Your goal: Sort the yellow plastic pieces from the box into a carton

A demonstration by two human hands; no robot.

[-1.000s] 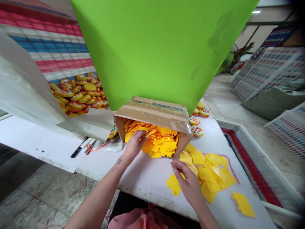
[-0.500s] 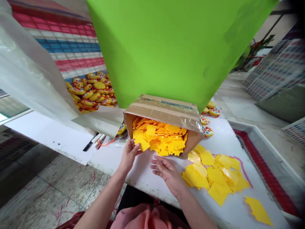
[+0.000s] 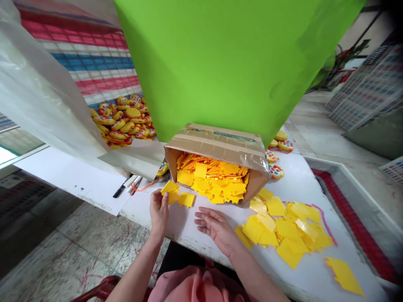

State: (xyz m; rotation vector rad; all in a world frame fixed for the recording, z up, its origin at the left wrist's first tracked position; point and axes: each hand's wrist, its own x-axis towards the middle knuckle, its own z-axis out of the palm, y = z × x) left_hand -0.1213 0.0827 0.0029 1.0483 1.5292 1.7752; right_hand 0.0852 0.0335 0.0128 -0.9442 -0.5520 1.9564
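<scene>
My left hand (image 3: 159, 212) pinches thin yellow card pieces (image 3: 170, 188) between thumb and fingers, in front of the box's left corner. A single yellow piece (image 3: 187, 200) lies on the white tabletop beside them. My right hand (image 3: 214, 226) is open, palm partly turned up and fingers stretched toward the left, with nothing in it. Ahead of both hands a cardboard box (image 3: 220, 144) lies on its side, its mouth facing me. Many small yellow pieces (image 3: 217, 180) fill it and reach its lower edge. Right of my right hand spreads a loose pile of yellow pieces (image 3: 286, 230).
A green panel (image 3: 226, 63) rises behind the box. Yellow round items with coloured dots (image 3: 126, 119) are heaped at the back left. Pens (image 3: 124, 184) and a grey sheet (image 3: 135, 157) lie left of the box. A grey crate (image 3: 352, 218) stands right of the table.
My left hand has drawn left, away from the box mouth, with yellow pieces in it. One piece now lies on the table before the box. My right hand has shifted slightly left.
</scene>
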